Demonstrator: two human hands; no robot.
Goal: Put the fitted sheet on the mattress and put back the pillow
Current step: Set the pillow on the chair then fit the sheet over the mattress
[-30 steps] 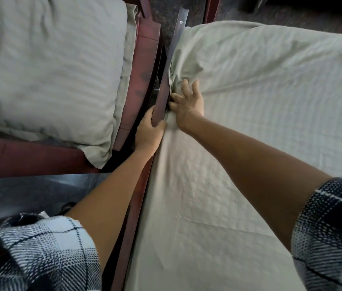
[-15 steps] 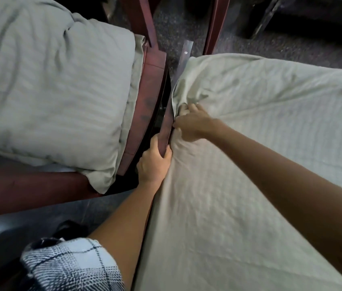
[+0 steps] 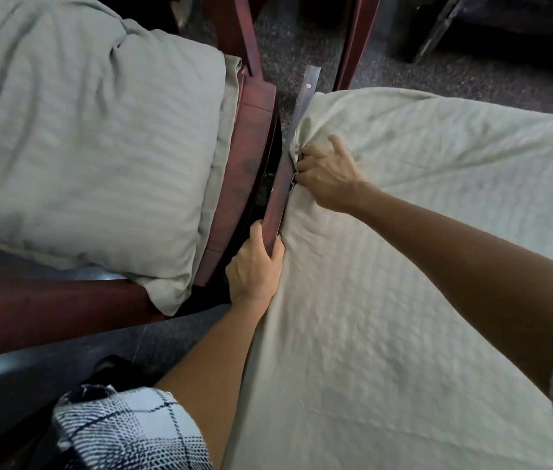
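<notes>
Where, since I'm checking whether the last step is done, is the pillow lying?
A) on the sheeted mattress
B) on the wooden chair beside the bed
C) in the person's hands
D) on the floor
B: the pillow rests on the wooden chair, while the left hand grips the bed rail and the right hand grips the sheet at the mattress edge.
</notes>
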